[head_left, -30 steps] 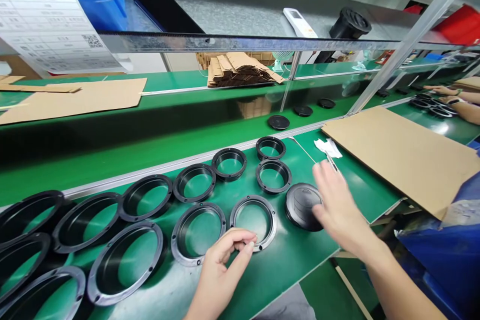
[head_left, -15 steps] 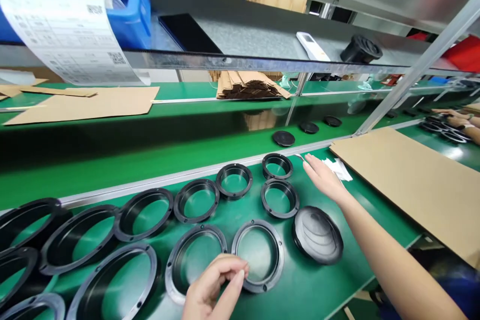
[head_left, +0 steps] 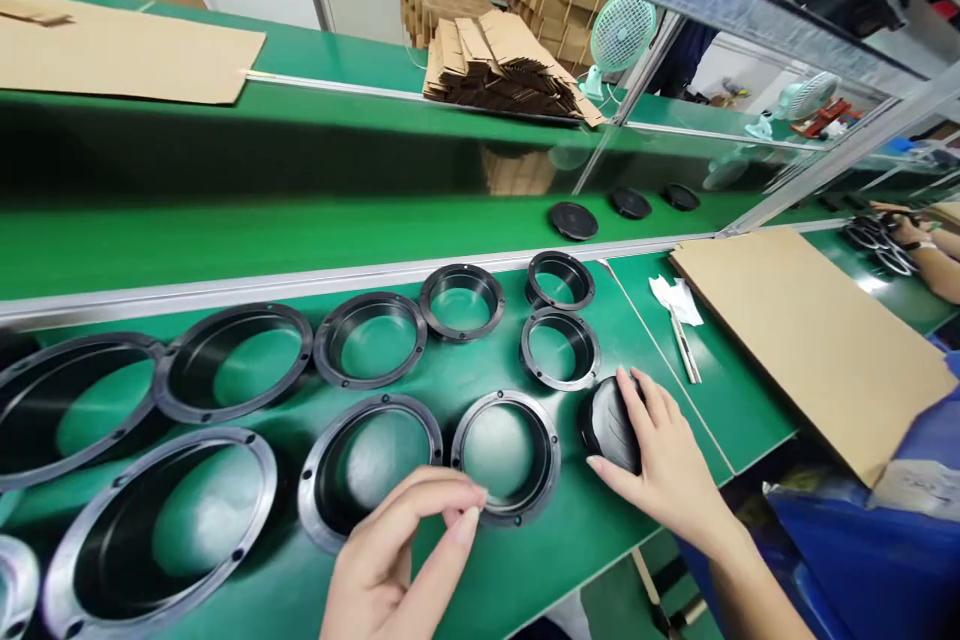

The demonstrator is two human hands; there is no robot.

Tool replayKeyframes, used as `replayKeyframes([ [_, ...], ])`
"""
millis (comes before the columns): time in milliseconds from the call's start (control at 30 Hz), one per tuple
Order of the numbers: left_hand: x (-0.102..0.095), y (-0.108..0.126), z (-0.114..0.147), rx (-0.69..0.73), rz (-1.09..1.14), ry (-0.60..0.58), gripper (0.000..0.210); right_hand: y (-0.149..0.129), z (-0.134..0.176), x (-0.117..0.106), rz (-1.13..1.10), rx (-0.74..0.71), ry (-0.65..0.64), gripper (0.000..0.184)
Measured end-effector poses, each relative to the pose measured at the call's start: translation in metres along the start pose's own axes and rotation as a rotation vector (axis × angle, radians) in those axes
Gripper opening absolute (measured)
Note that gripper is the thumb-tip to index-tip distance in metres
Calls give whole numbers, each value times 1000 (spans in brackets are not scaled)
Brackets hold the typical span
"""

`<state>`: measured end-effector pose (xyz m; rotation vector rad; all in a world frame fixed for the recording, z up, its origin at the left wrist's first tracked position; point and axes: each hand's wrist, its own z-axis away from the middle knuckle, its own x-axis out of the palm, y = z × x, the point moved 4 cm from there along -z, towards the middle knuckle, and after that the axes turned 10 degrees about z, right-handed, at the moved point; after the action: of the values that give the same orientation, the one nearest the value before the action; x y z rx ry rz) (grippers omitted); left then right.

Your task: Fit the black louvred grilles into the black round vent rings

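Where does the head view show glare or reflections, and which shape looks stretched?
Head view: glare on the green tabletop, seen through the large lower-left ring; head view: that ring looks stretched, probably by the lens; head view: the dark back panel mirrors the cardboard stack.

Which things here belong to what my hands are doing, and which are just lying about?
Apparently in use:
round black cap, under the right hand
black rings, the nearest beside the left hand

Probably just lying about:
white paper
slim tool
large cardboard sheet
pile of folded cardboard
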<state>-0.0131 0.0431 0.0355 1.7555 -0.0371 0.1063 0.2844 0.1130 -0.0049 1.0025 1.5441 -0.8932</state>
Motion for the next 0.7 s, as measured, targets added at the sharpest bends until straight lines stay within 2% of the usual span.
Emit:
replayKeyframes([
  [133,0,-7,3,19,10,-21,10,16,9,9,-211,85,31,86],
  [267,1,-10,1,92,-4,-21,8,38,10,1,-704,122,11,81],
  [367,3,-11,0,85,4,-26,7,39,18,-3,-989,92,26,84],
  [500,4,-15,2,107,-4,-50,6,27,27,-5,-1118,59,59,85],
  [633,4,-21,3,163,8,-63,5,18,32,-14,-1113,16,115,92],
  [700,3,-25,4,134,17,-43,7,17,32,-19,-1116,35,165,94],
])
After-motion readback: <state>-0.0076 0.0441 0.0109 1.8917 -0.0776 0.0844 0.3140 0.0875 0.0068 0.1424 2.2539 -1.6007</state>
